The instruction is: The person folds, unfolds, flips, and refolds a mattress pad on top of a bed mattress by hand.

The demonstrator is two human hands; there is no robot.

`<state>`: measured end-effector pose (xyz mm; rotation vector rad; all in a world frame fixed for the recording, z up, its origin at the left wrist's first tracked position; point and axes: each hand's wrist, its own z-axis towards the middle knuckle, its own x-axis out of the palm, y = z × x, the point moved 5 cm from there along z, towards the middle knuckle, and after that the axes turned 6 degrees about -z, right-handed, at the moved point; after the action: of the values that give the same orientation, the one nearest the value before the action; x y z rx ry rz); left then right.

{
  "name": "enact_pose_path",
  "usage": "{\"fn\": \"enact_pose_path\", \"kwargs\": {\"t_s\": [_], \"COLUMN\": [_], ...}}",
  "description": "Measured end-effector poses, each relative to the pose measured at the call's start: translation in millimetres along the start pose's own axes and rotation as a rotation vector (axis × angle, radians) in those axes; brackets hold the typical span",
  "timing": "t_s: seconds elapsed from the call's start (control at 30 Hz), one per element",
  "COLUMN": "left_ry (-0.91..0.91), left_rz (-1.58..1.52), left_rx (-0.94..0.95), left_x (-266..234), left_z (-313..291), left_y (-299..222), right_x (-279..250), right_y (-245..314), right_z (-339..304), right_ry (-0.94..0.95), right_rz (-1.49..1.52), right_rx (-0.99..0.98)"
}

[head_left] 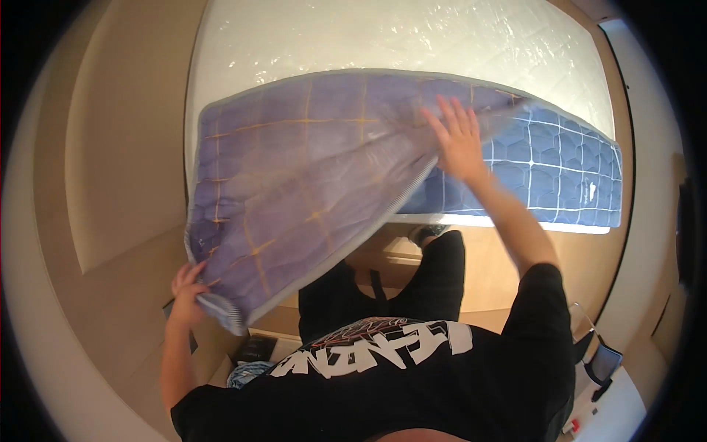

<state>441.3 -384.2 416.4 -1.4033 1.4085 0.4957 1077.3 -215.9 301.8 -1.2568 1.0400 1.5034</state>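
Purple quilted cloth (294, 166): left hand (188, 286) grips its edge, right hand (459, 146) spread wide over it; best tension between hands, smooth outward.

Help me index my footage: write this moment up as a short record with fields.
Left hand: at the near left edge of a purple quilted cloth with yellow grid lines; firmness of grip unclear
Right hand: open, fingers spread, at the purple cloth's right-hand edge
Beside the purple: blue quilted cloth with white grid lines; whether both are one piece, cannot tell
Under the blue: white mattress with a shiny surface
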Motion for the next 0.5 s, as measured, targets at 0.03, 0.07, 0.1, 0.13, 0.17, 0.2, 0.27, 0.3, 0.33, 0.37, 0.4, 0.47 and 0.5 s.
{"fn": "enact_pose_path", "kwargs": {"t_s": [0.03,0.07,0.1,0.13,0.17,0.2,0.27,0.3,0.33,0.37,0.4,0.47,0.5], "left_ry": [-0.17,-0.158,-0.321,-0.46,-0.46,-0.518,-0.632,-0.715,-0.739,-0.762,-0.553,-0.391,-0.44], "left_rz": [0.012,0.029,-0.56,-1.162,-1.185,-1.294,-1.461,-1.517,-1.699,-1.904,-1.822,-1.81,-1.921], "left_rx": [0.097,0.021,-0.115,-0.241,-0.192,-0.323,-0.412,-0.448,-0.471,-0.508,-0.27,-0.072,-0.13], "left_x": [-3.6,6.8,15.0,36.2,59.6,89.9,143.7,166.6,192.1,214.4,228.6,259.9,277.2], "left_z": [-24.4,-47.0,-68.3,-87.4,-106.3,-130.0,-152.0,-161.5,-167.8,-173.5,-170.9,-169.9,-166.1], "left_y": [20.5,46.7,78.5,106.8,118.8,137.0,168.9,184.1,194.4,198.8,182.2,135.3,106.7], "right_x": [5.6,16.2,15.9,38.3,56.8,49.3,17.5,5.2,-18.6,-38.4,-49.7,-64.2,-77.7], "right_y": [13.1,23.0,25.6,23.4,19.3,25.2,29.2,35.0,44.5,55.4,70.5,105.9,124.3], "right_z": [11.1,7.0,-5.2,-27.5,-63.2,-99.9,-186.9,-233.8,-282.6,-321.3,-361.3,-428.7,-454.1], "right_ry": [0.04,0.152,0.062,0.457,0.867,0.751,0.471,0.476,0.346,0.217,0.209,0.284,0.123], "right_rz": [-0.025,-0.095,-0.075,-0.061,-0.061,0.004,0.102,0.121,0.263,0.433,0.443,0.433,0.485], "right_rx": [-0.22,-0.407,-0.442,-0.434,-0.391,-0.401,-0.35,-0.328,-0.286,-0.277,-0.155,-0.008,0.048]}}
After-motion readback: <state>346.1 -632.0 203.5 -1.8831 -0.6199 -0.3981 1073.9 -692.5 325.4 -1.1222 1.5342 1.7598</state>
